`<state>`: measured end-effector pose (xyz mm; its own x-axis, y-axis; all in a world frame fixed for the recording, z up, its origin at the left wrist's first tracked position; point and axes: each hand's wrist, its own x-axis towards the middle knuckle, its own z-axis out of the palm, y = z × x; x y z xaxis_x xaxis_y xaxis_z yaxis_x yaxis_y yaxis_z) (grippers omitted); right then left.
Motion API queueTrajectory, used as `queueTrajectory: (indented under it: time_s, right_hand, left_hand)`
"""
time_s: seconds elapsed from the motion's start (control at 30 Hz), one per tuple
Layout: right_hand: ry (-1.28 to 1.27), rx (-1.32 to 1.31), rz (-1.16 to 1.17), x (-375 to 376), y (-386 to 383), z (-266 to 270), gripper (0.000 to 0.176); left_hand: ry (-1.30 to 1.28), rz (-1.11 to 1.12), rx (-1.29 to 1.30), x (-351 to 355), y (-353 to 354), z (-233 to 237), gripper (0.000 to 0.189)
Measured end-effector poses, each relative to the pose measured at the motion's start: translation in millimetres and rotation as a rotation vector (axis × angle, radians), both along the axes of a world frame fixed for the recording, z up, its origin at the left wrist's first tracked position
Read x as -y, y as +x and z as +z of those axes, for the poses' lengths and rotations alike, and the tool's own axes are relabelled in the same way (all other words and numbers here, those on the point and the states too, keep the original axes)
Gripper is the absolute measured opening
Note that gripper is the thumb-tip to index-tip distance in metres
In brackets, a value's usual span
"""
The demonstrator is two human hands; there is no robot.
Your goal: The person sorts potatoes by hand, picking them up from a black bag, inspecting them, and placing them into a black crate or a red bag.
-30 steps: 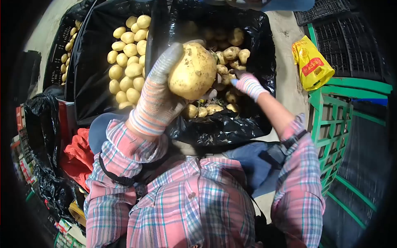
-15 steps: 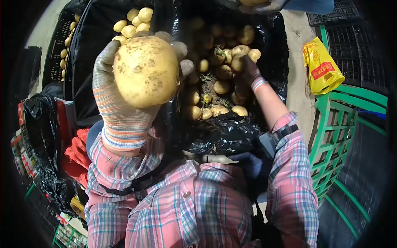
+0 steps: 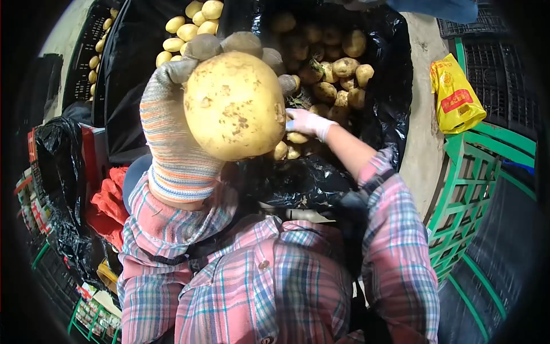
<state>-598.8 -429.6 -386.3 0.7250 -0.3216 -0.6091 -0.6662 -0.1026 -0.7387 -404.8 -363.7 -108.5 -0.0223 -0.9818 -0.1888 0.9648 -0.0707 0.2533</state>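
My left hand (image 3: 177, 123), in a striped knit glove with grey fingertips, holds a large yellow potato (image 3: 234, 106) with brown specks close to the camera. Its fingers curl around the back of the potato. Behind and below it, my right hand (image 3: 308, 123), in a light glove, reaches over the front part of a crate lined with black plastic (image 3: 389, 74). The right fingertips are hidden behind the large potato, so what they touch does not show. Smaller potatoes (image 3: 345, 67), some with soil and bits of greenery, lie in that crate.
Cleaner potatoes (image 3: 187, 31) lie in a black-lined crate at upper left, beside a black crate (image 3: 80, 69). On the right are a yellow bag (image 3: 456, 94) and a green crate (image 3: 467, 195). A red cloth (image 3: 109, 200) lies left. Another person's blue sleeve (image 3: 438, 8) shows at the top.
The large potato and my left hand have shifted right in view. My right hand has come from the crate's right-hand potatoes toward its front and middle, near the large potato.
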Motion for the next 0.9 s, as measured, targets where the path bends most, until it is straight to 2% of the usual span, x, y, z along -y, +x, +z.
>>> queueTrajectory:
  time_s: [0.07, 0.13, 0.17, 0.23, 0.27, 0.3, 0.33, 0.4, 0.47, 0.57, 0.6, 0.67, 0.73, 0.87, 0.9]
  right_hand:
    - [0.502, 0.203, -0.338, 8.8, -17.5, 67.4, 0.072]
    - [0.746, 0.341, -0.422, 20.7, -34.2, 138.0, 0.070]
    - [0.672, 0.369, -0.435, 23.8, -40.3, 176.3, 0.072]
    - [0.532, 0.432, -0.435, 25.1, -54.7, 234.7, 0.077]
    - [0.466, 0.467, -0.419, 25.2, -62.7, 252.5, 0.079]
    - [0.308, 0.436, -0.425, 23.9, -70.0, 262.5, 0.085]
    - [0.227, 0.485, -0.480, 15.4, -69.1, 281.3, 0.089]
    - [0.097, 0.550, -0.549, -1.7, -70.3, 314.0, 0.082]
    - [0.057, 0.518, -0.573, -19.7, -70.0, 332.3, 0.081]
    - [-0.105, 0.566, -0.569, -35.9, -63.2, 333.3, 0.079]
    - [-0.160, 0.559, -0.570, -38.6, -63.3, 333.8, 0.079]
    - [-0.166, 0.578, -0.599, -47.2, -59.2, 334.3, 0.081]
    - [-0.170, 0.600, -0.631, -54.5, -57.0, 332.4, 0.082]
    - [-0.123, 0.637, -0.714, -60.9, -56.3, 327.4, 0.087]
    - [-0.243, 0.638, -0.671, -60.8, -57.4, 328.1, 0.088]
  left_hand:
    - [0.046, 0.019, -0.033, -0.9, -2.9, 3.2, 0.020]
    - [0.203, 0.020, 0.139, -1.4, -4.3, 2.6, 0.019]
    - [0.139, -0.045, 0.076, -2.5, -6.8, -1.8, 0.023]
    - [0.229, -0.085, 0.219, -6.6, -14.3, 0.5, 0.029]
    - [0.281, -0.102, 0.312, -8.6, -17.1, -3.0, 0.034]
    - [0.246, -0.164, 0.296, -11.4, -22.9, -6.3, 0.040]
    - [0.242, -0.198, 0.427, -14.4, -32.8, 6.9, 0.049]
    - [0.105, -0.393, 0.437, -19.4, -39.9, 5.9, 0.062]
    - [0.065, -0.439, 0.451, -25.2, -52.7, 8.1, 0.073]
    - [0.038, -0.638, 0.340, -32.4, -50.5, 17.8, 0.073]
    - [0.030, -0.640, 0.342, -31.9, -53.9, 18.5, 0.073]
    - [-0.184, -0.434, 0.514, -29.7, -63.3, 18.7, 0.076]
    - [-0.214, -0.454, 0.627, -27.7, -58.6, 28.1, 0.088]
    - [-0.311, -0.248, 0.723, -34.3, -67.3, 20.5, 0.092]
    - [-0.354, -0.161, 0.748, -34.6, -67.6, 18.7, 0.092]
